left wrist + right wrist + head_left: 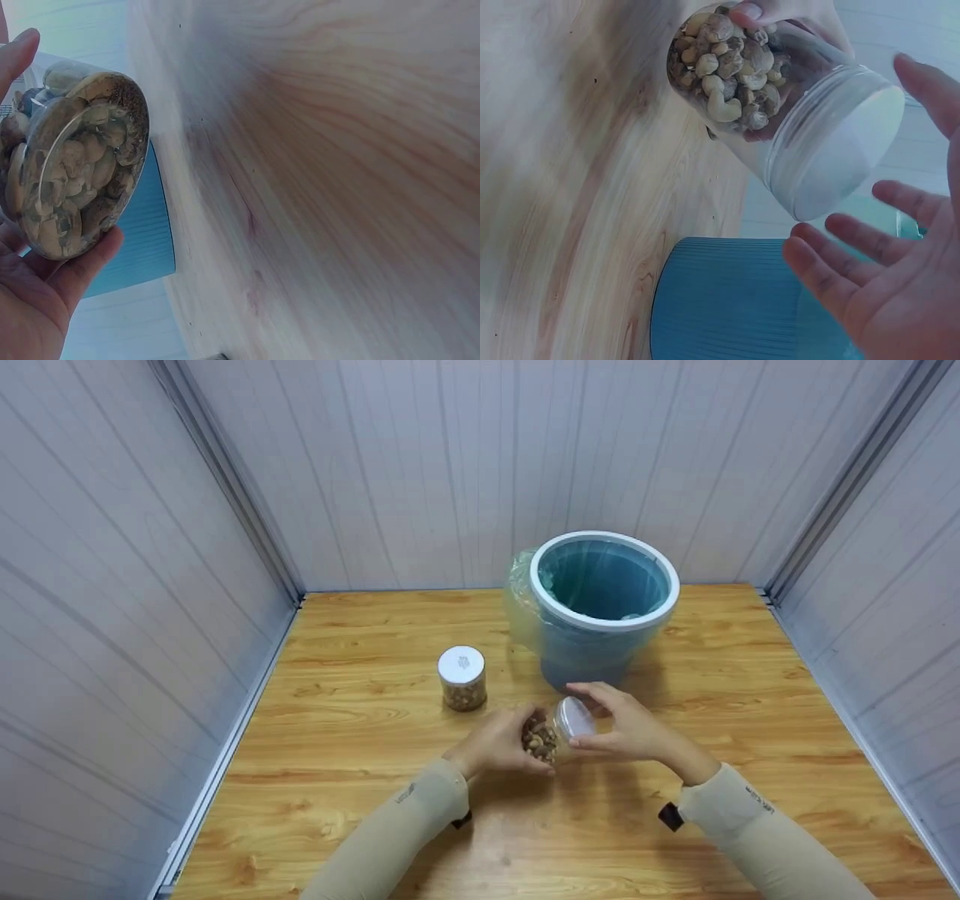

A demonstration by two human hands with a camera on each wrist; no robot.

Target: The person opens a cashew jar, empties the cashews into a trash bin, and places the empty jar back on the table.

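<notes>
My left hand (504, 741) grips a clear plastic jar (780, 135), partly filled with mixed nuts (540, 740). The jar is tilted over on its side above the table, its bottom toward the left hand and its translucent white lid (576, 717) toward the right. The lid sits on the jar's mouth. Around that lid my right hand (630, 727) spreads its fingers and thumb; in the right wrist view the fingertips (802, 247) are near the rim, with a gap at the thumb. Left wrist view: fingers and thumb wrap the jar's base (82, 172).
A second jar of nuts (463, 696) with a white lid stands upright left of the hands. Behind them stands a blue bin (585, 660) with a white rim and a thin plastic liner. Pale panel walls enclose the wooden table (337, 735) at the back and sides.
</notes>
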